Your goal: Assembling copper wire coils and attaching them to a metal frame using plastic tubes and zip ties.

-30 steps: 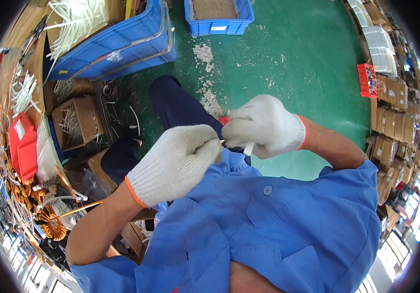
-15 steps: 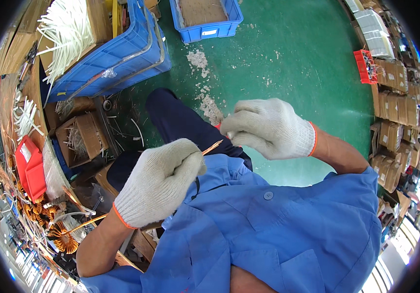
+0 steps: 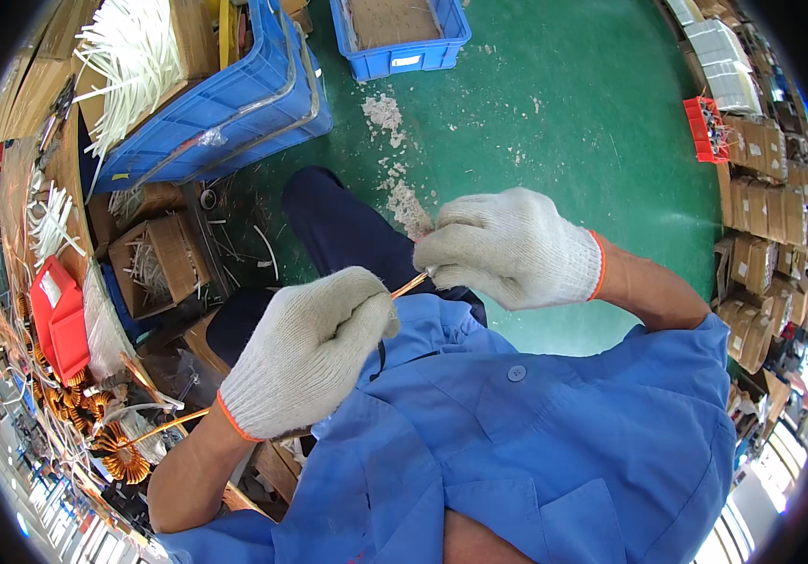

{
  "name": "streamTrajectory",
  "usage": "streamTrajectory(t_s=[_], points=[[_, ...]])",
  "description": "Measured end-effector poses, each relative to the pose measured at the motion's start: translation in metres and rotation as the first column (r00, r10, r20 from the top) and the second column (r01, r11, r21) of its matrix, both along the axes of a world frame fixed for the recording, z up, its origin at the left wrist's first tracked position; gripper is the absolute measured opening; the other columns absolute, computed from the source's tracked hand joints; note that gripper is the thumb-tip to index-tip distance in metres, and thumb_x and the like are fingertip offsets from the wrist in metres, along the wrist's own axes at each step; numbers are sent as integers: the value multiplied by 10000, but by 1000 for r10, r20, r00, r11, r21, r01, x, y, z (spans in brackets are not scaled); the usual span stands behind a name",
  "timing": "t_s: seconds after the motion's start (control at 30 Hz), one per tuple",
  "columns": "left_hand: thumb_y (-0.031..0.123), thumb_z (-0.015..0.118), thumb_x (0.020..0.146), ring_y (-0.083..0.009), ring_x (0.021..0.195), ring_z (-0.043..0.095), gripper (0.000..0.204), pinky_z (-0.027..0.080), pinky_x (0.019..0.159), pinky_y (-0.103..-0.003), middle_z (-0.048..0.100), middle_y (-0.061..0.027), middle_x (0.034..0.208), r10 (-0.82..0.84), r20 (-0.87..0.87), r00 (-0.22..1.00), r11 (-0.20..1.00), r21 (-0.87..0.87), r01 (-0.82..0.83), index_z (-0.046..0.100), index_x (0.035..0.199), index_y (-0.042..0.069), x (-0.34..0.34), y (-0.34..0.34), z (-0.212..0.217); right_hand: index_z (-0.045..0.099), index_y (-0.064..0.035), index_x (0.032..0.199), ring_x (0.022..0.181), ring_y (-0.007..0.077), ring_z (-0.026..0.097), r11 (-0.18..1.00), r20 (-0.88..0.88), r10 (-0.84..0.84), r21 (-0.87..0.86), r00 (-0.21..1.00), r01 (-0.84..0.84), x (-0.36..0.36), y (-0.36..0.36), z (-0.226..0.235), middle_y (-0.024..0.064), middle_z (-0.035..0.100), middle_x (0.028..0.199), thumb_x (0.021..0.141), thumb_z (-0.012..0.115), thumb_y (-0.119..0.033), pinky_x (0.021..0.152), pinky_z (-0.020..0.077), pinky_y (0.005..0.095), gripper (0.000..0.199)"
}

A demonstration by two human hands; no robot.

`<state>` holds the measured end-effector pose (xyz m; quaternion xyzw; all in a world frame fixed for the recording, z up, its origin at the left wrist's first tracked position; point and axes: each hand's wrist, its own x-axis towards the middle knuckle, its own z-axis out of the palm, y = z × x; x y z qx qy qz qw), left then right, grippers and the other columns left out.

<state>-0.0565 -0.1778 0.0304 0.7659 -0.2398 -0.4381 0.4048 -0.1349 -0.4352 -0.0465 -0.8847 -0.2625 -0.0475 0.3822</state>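
Note:
My left hand (image 3: 305, 352), in a white knit glove with an orange cuff, is closed in a pinch on a thin bundle of copper wire (image 3: 409, 286). The wire's free end sticks out past the thumb toward the right. My right hand (image 3: 512, 249), gloved the same way, has its fingers curled together at the tip of that wire. Whatever sits between the right fingertips is hidden by the glove. Behind my left wrist, a coppery strand (image 3: 171, 426) runs to a copper-wound ring coil (image 3: 122, 458) on the bench at the left.
Several more coils lie beside a red bin (image 3: 61, 320). A large blue crate (image 3: 225, 113) stands at upper left, near white tubing strips (image 3: 131, 56). A cardboard box (image 3: 164, 263) sits below it. A blue tray (image 3: 404, 58) rests on the green floor; stacked cartons (image 3: 756, 202) line the right.
My right hand has moved slightly left and its fingers now meet the wire's tip. A small red bit seen at its fingertips is no longer visible. My left hand has barely moved.

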Motion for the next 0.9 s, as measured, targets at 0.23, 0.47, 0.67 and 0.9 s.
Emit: streamTrajectory(t_s=[0.23,0.47,0.67,0.9], points=[[99,601,1073,-147,659,598,193,504,640,-353,670,-145,772,8,-28,1000,1000,10,-8,683,987,-52,1,0,-1,724,-144,1085,837,258,731,999,-11,29,24,1000,-29,6,8,4,47,668,942,981,759,-266,643,593,403,165],[163,586,1087,-108,724,587,271,503,676,-314,685,-90,807,-45,1,999,997,62,44,724,1027,-62,3,4,-5,722,-139,1184,928,290,770,986,-124,107,-111,987,-121,12,19,17,103,737,1075,952,797,-288,670,614,397,286],[146,609,1070,-279,686,726,229,540,641,-400,676,-183,770,51,-91,995,995,85,-44,643,1197,-42,1,2,2,599,-80,1412,864,368,782,998,-168,60,4,984,-60,13,29,13,159,764,1031,943,805,-316,654,617,449,563],[267,785,977,-236,718,715,502,548,656,-391,691,-166,795,40,-112,993,992,124,-26,583,1320,-40,7,11,1,597,-60,1471,876,401,780,997,-195,67,-13,978,-71,15,47,20,193,779,1090,858,888,-225,678,621,446,698]])
